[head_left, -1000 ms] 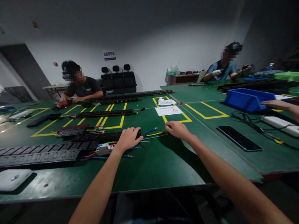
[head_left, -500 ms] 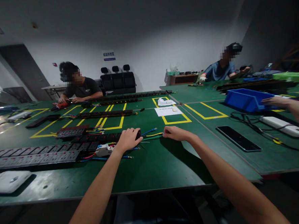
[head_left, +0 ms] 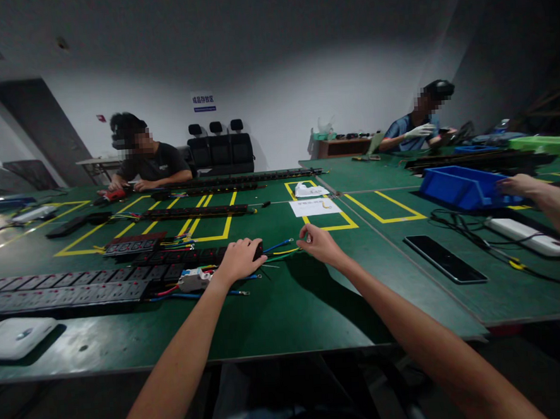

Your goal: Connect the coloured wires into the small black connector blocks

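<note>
My left hand (head_left: 238, 260) is closed over the right end of a black power strip (head_left: 178, 257) lying on the green table. From that end a blue wire (head_left: 278, 245) and a yellow and a green wire (head_left: 285, 254) stick out to the right, with metal lugs at some tips. Just beyond the tips, my right hand (head_left: 322, 245) is raised slightly, thumb and fingers curled in a pinch. A small shiny spot shows between them, too small to name. Near my left wrist sits a white-grey breaker (head_left: 194, 279) with wires.
More power strips (head_left: 67, 297) lie left. At right are a phone (head_left: 444, 259), a white power adapter (head_left: 528, 235) with black cables, and a blue bin (head_left: 463, 187) with another person's hand (head_left: 525, 185) at its edge. Paper sheets (head_left: 314, 207) lie ahead. Co-workers sit across the table.
My right hand has risen and shifted slightly left, its fingers now off the wire tips. My left hand stays on the power strip. Across the table, a co-worker's gloved hand has lifted.
</note>
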Motion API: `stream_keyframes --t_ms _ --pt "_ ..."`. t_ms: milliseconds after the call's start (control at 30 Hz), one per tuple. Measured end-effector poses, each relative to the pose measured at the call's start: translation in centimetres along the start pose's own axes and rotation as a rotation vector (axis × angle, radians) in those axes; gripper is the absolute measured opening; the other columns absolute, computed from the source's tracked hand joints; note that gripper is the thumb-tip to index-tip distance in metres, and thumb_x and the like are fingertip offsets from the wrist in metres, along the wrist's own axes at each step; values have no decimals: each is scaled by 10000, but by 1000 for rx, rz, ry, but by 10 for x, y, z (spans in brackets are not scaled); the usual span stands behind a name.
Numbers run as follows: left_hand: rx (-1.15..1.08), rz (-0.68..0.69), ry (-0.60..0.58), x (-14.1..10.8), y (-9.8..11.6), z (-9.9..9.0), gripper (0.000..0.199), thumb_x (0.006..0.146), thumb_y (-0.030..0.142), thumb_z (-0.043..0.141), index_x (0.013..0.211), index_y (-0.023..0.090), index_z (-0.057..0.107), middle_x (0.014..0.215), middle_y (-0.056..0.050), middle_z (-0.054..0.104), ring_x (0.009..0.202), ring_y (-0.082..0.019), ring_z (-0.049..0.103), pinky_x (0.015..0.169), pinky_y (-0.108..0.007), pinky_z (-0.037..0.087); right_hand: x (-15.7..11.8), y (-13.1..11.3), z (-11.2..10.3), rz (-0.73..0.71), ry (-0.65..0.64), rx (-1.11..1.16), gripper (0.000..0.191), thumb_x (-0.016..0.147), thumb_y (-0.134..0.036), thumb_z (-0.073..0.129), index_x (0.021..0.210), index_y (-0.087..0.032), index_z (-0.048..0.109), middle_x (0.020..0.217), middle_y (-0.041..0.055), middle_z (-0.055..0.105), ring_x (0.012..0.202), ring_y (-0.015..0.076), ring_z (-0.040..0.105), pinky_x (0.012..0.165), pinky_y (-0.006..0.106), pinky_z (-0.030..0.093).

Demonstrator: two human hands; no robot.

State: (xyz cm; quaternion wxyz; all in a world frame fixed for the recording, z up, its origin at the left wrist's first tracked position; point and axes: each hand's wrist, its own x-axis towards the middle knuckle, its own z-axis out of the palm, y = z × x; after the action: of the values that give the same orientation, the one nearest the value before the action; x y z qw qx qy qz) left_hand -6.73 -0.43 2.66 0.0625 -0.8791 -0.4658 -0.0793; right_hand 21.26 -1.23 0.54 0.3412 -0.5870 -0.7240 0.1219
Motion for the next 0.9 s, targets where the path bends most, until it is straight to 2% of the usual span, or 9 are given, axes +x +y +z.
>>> stream_keyframes --t_ms 133,333,567,700,800,900 --pt "7 -1 7 0 1 0 551 995 541 494 1421 194 534 1233 -143 669 1133 -305 622 932 -411 458 -4 -6 0 -76 -40 -110 136 868 -230 628 998 -232 586 750 -14 618 697 169 571 614 251 321" --pt "26 -7 23 -1 2 1 535 987 538 514 1404 204 546 1228 -142 667 1141 -314 620 936 -414 457 -6 -8 -1 -108 -141 -265 194 906 -197 619 1095 -233 599 813 15 675 745 181 606 629 254 300" --pt "19 -12 10 -1 1 -1 540 995 539 492 1418 206 534 1230 -138 667 1141 -308 616 936 -414 456 -8 -13 -8 -41 -252 -324 174 946 -242 588 1117 -249 619 947 45 721 844 199 646 642 260 323" --pt "19 -12 4 -1 1 -1 542 997 549 481 1418 212 531 1233 -134 664 1141 -305 615 937 -409 455 -6 -9 -10 23 -327 -352 167 971 -337 586 1103 -241 623 980 63 724 832 201 649 628 261 340" --pt "17 -6 6 -1 -1 0 548 999 550 470 1422 206 529 1242 -139 660 1136 -307 614 932 -414 459 -1 3 -16 50 -389 -264 239 960 -431 605 1001 -201 656 931 73 720 780 190 639 624 263 371" --pt "13 0 8 -1 -1 0 560 996 552 468 1429 201 526 1236 -143 661 1132 -314 616 926 -420 463 4 17 -30 56 -463 -12 336 969 -475 559 969 -165 687 822 60 694 713 174 615 607 264 398"
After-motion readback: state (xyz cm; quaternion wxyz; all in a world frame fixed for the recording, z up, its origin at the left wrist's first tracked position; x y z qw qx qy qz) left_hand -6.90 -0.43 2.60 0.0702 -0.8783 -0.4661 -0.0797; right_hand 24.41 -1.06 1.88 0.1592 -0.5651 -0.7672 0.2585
